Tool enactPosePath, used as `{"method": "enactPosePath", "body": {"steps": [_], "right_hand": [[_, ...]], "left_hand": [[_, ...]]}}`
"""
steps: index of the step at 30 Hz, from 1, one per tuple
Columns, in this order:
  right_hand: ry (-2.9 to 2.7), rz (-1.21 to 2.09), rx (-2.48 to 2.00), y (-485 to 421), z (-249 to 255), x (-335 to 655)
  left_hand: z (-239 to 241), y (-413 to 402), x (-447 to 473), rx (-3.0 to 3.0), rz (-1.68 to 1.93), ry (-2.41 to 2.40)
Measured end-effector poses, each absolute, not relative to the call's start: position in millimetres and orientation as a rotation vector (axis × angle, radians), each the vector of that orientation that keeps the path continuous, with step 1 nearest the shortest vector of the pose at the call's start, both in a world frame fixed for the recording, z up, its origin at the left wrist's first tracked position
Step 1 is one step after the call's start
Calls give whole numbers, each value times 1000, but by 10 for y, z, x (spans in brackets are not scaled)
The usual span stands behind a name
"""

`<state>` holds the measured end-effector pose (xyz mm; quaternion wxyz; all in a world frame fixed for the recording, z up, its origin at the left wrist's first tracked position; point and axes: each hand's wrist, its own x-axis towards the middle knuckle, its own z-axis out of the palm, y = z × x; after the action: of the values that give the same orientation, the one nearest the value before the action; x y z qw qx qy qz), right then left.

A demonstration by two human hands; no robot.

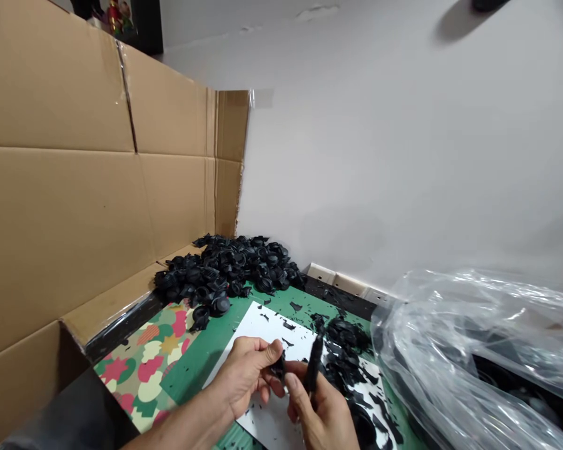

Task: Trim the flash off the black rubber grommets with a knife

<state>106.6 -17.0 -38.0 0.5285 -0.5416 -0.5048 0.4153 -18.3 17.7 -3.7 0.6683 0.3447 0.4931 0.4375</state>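
Observation:
My left hand pinches a small black molded part between thumb and fingers, just above a white sheet. Close beside it, my right hand has its fingers wrapped round a black pen-shaped tool that leans upright. The right thumb and index finger meet the part's near side. Fingers cover much of the part, and the tool's lower end is hidden. Black scraps lie heaped on the sheet to the right of my hands, with a few shreds scattered around.
A big pile of black ribbed parts sits at the back of the green mat. Cardboard walls the left side. A clear plastic bag with dark contents bulges on the right. A patterned sheet lies at front left.

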Motion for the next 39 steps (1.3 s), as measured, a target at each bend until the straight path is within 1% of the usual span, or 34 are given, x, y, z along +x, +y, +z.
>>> {"method": "enactPosePath", "body": {"steps": [4,11,23,28,34,39], "right_hand": [[-1200,991,-1304,-180,-305,1065],[-864,1238,-1153,-178,-340,1183],[-750,1303,-1097,-191,-215,1343],[-716,1396,-1032,-196,-153,1411],[-654,1535,-919,-201,-212,1463],[-647,1590,-890,-165,-298,1489]], "left_hand": [[13,131,-131,785,942,1098],[30,85,-63,823,896,1105],[144,121,122,921,776,1073],[144,156,193,881,697,1102],[107,165,215,834,666,1146],[104,169,216,819,658,1144]]}}
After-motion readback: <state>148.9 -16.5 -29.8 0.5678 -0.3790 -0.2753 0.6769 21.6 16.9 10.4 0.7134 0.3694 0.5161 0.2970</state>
